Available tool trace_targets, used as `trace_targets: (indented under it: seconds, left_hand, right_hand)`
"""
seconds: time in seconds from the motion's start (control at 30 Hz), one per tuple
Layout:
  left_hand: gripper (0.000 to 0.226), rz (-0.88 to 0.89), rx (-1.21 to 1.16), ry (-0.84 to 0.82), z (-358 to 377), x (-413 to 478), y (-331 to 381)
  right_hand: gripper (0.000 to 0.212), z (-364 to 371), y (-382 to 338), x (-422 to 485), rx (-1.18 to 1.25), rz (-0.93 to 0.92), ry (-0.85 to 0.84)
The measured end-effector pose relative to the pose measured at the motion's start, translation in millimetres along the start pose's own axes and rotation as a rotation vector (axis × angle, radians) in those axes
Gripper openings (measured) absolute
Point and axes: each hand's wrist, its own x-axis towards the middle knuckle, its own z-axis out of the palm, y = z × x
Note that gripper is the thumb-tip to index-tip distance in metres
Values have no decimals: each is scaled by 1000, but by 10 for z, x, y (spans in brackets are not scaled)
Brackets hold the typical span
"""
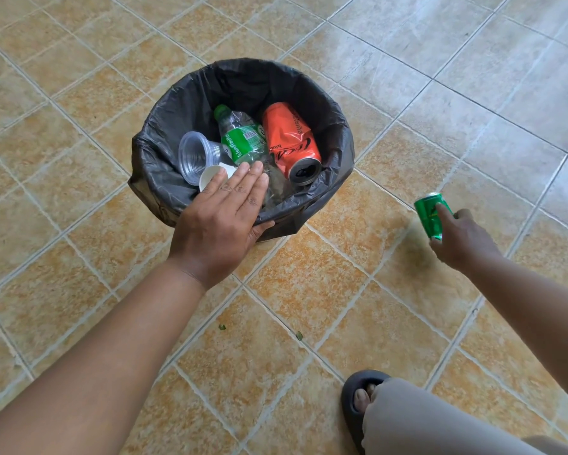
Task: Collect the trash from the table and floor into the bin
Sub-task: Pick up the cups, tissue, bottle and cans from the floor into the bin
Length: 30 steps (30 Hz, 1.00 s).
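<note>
A round bin (151,149) lined with a black bag stands on the tiled floor (308,307). Inside it lie a crushed red can (290,142), a green-labelled plastic bottle (243,139), a clear plastic cup (197,156) and a white paper cup (210,177). The left hand (223,218) is spread flat, palm down, over the near rim, its fingers straight and together and holding nothing, its thumb against the bag's edge. To the right of the bin and apart from it, the right hand (463,238) grips a green can (430,213), fingers curled round it. A foot in a dark slipper (351,402) stands on the floor at the bottom, and small green scraps (222,327) lie on the tiles nearby.
</note>
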Motion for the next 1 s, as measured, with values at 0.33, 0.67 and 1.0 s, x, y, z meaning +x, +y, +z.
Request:
trace_targets:
  seconds: [0.33, 0.67, 1.0]
  left_hand:
    - [57, 2, -9, 5, -3, 9, -3]
    - [65, -35, -47, 61, 47, -3, -5]
    - [63, -44, 11, 28, 21, 1, 16]
  right_hand:
    - [62, -1498, -1092, -68, 793, -367, 792]
    - [42, -1881, -2510, -441, 539, -748, 399]
    - [59, -1716, -2532, -289, 263, -887, 311]
